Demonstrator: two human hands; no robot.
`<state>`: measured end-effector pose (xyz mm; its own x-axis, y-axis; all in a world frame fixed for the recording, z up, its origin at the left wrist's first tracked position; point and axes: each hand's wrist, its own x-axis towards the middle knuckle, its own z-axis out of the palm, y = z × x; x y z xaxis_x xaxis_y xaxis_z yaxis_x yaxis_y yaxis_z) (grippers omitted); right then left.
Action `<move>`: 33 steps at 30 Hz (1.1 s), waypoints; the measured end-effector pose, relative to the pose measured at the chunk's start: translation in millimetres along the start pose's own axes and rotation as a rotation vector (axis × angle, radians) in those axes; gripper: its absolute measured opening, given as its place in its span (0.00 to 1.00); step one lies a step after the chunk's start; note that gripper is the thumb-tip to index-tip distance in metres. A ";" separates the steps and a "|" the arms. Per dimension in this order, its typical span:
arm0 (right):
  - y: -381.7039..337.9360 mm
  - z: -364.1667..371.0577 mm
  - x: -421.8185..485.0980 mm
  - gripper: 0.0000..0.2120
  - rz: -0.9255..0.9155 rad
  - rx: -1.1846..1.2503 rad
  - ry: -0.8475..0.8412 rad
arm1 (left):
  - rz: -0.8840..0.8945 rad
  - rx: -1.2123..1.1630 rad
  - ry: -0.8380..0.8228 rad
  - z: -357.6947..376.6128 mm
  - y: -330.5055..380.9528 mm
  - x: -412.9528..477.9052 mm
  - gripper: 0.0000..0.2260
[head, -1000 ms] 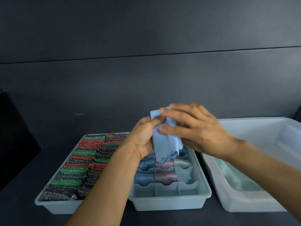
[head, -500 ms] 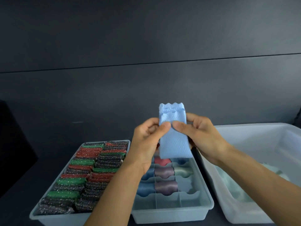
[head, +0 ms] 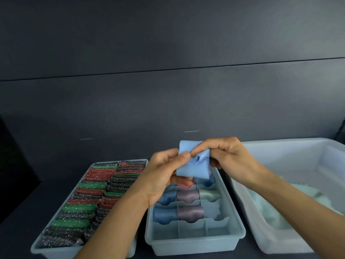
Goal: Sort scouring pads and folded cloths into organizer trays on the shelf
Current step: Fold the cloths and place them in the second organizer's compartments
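Both hands hold a light blue cloth point(head: 194, 167) in the air above the far end of the divided organizer tray point(head: 194, 243). My left hand point(head: 164, 174) pinches its left edge between thumb and fingers. My right hand point(head: 225, 154) pinches its top right part, where the fabric bunches. The divided tray holds rolled cloths in blue point(head: 164, 215), purple point(head: 189, 212), pale green point(head: 210, 194) and pink point(head: 183, 183); its nearest row of compartments is bare. To the left, a tray point(head: 37, 249) is packed with green, red and dark glittery scouring pads point(head: 89, 200).
A large translucent bin point(head: 291, 146) stands at the right with pale green cloths point(head: 276, 208) heaped inside. Everything sits on a dark shelf point(head: 22, 217) backed by a dark wall. A black object point(head: 13, 165) stands at the far left.
The blue cloth, held upright and long half a second ago, is now folded shorter and bunched between the fingers. Both hands have shifted slightly to the right over the divided tray.
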<state>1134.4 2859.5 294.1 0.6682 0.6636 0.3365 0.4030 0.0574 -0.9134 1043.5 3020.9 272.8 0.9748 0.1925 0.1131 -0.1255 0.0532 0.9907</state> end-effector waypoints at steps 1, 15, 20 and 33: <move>1.4 -0.5 0.5 0.19 0.030 0.059 0.007 | 0.030 -0.005 0.042 -1.5 -1.2 0.0 0.15; 20.1 -2.0 -3.2 0.14 0.174 0.510 -0.167 | 0.051 -0.179 -0.081 -6.9 -14.8 4.8 0.09; 22.7 -14.7 -3.5 0.08 0.174 0.207 -0.158 | -0.057 -0.132 -0.201 -14.0 -21.5 17.2 0.09; 70.9 -15.4 -16.8 0.22 0.096 -1.150 -0.414 | -0.089 0.718 -0.349 24.1 -95.1 39.8 0.10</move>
<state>1161.4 2840.9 227.2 0.5611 0.8277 -0.0105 0.8205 -0.5577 -0.1257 1098.7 2999.9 184.9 0.9919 -0.1068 -0.0693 -0.0106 -0.6119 0.7909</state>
